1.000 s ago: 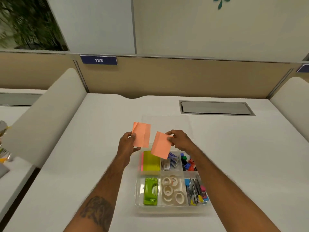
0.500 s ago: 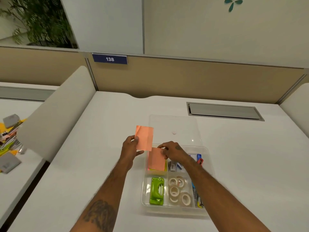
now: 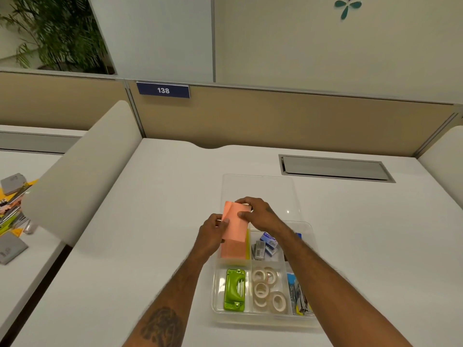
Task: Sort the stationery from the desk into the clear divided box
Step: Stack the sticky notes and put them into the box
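Note:
The clear divided box (image 3: 260,318) sits on the white desk in front of me. Both hands hold one orange sticky-note pad (image 3: 234,227) above its back left compartment: my left hand (image 3: 213,232) pinches the pad's left edge, my right hand (image 3: 258,212) grips its top and right side. Below it in that compartment lies another orange pad (image 3: 233,250) on a yellow-green pad. Other compartments hold a green hole punch (image 3: 234,289), tape rolls (image 3: 268,288), staple boxes (image 3: 265,245) and clips (image 3: 299,296) under my right forearm.
The box's clear lid (image 3: 259,189) lies flat just behind the box. A grey cable hatch (image 3: 335,167) is set in the desk at the back right. White dividers flank the desk; beyond the left one (image 3: 82,169) is a pile of papers and grey items (image 3: 12,211).
My right hand laid its orange pad in the back left compartment, then came up to the pad in my left hand. Both hands now hold that pad lower, over the box.

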Motion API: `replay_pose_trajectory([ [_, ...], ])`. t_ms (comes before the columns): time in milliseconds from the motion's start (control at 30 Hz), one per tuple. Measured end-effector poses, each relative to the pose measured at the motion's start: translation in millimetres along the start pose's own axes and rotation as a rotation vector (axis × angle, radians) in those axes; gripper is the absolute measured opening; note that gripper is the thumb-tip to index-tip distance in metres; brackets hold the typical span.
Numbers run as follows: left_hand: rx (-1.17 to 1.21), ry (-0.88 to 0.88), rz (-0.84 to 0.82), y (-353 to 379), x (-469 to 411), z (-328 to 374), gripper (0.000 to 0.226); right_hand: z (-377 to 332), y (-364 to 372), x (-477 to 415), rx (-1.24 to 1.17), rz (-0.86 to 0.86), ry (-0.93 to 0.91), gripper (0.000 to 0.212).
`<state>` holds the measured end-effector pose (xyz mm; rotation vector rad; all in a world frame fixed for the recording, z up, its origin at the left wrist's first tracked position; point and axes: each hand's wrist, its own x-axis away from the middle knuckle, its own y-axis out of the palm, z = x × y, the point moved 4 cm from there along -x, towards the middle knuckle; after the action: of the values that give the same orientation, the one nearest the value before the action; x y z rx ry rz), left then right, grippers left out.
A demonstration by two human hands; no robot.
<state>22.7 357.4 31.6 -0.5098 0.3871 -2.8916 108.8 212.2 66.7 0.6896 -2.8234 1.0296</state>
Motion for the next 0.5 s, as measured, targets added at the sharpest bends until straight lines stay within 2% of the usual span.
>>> replay_pose_trajectory([
  [100, -0.548, 0.185, 0.039, -0.5, 0.6, -10.8, 0.076, 8.1, -0.8, 1.6, -0.018, 0.021, 0.011, 0.032],
  [200, -0.929, 0.218, -0.061, 4.8, -0.5, -32.7, 0.112, 15.4, 0.2, 3.0, -0.019, 0.051, 0.039, 0.032],
  [300, -1.066, 0.231, -0.132, 8.8, 0.0, -47.8, 0.124, 19.2, 6.9, 4.3, -0.001, 0.017, 0.045, 0.033],
  [500, -1.074, 0.252, -0.126, 8.3, -1.2, -52.0, 0.126, 23.5, 23.0, 6.1, 0.110, -0.092, 0.067, 0.035],
])
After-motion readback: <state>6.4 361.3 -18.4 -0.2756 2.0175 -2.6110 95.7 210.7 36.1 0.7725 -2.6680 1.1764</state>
